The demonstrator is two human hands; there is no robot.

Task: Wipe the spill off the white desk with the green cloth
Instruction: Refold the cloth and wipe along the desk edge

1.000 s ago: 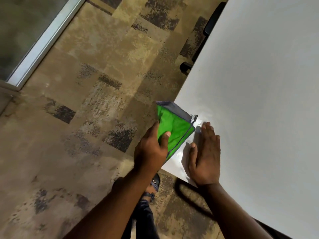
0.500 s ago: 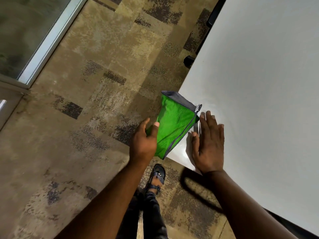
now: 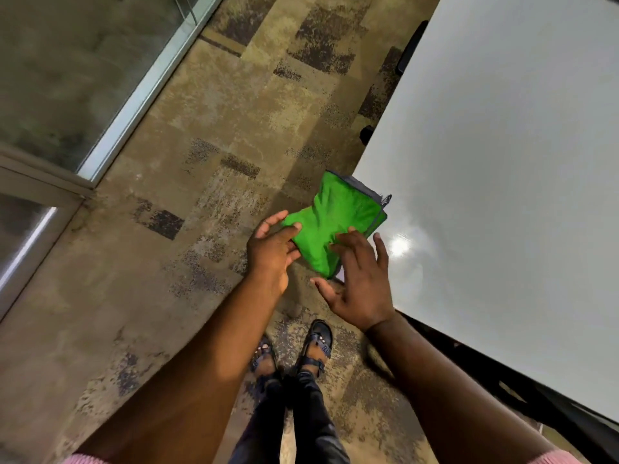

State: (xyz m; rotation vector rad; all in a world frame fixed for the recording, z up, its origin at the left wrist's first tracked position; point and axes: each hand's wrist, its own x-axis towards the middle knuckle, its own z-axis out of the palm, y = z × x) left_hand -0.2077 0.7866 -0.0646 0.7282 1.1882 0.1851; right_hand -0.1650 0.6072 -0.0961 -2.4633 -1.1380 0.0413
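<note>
The green cloth (image 3: 338, 222), folded with a grey edge, hangs in the air at the near corner of the white desk (image 3: 502, 169), partly over the floor. My left hand (image 3: 273, 251) grips its left lower side between thumb and fingers. My right hand (image 3: 360, 279) has left the desk, and its fingertips press on the cloth's right lower part, the other fingers spread. A glossy wet-looking patch (image 3: 400, 246) with a bright glare shows on the desk just right of the cloth.
Patterned brown carpet (image 3: 201, 202) lies left of the desk. A glass partition with a metal frame (image 3: 140, 95) runs along the far left. My sandalled feet (image 3: 294, 349) stand below the hands. A dark chair part (image 3: 410, 48) shows by the desk's far edge.
My right hand lifted off the desk and came left onto the cloth. The cloth has shifted lower and crumpled between both hands. The view tilted down toward my feet.
</note>
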